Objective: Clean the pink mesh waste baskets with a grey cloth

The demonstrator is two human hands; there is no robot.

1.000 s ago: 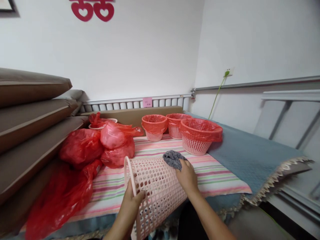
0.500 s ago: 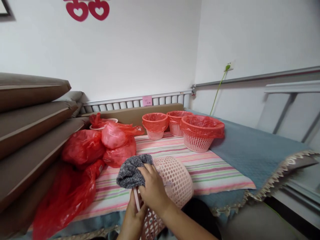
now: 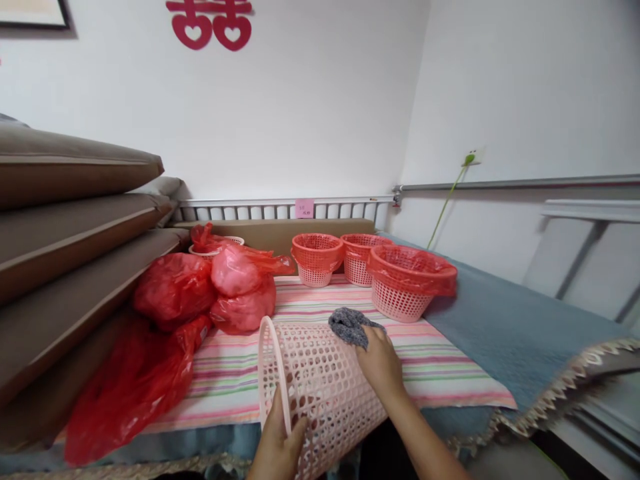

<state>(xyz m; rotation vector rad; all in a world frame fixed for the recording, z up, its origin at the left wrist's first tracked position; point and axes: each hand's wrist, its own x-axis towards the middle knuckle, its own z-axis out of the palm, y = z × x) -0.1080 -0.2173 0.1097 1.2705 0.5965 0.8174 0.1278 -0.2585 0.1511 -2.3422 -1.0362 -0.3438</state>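
Observation:
A pale pink plastic basket (image 3: 325,373) with a perforated wall lies on its side before me, its mouth facing left. My left hand (image 3: 283,430) grips the rim, thumb outside and fingers inside the opening. My right hand (image 3: 380,357) is closed on a grey speckled cloth (image 3: 347,325), which it presses against the upper side of the basket near the base. Part of the cloth is covered by the right fingers.
Three baskets lined with red bags (image 3: 317,250) stand at the back of the striped cloth (image 3: 450,373). Several filled red plastic bags (image 3: 175,287) lie at left, beside stacked brown cushions (image 3: 75,213). A pink note (image 3: 304,208) hangs on the rail behind.
My right hand with the grey cloth has moved right, from the basket's rim along its side toward the base. My left hand still holds the rim.

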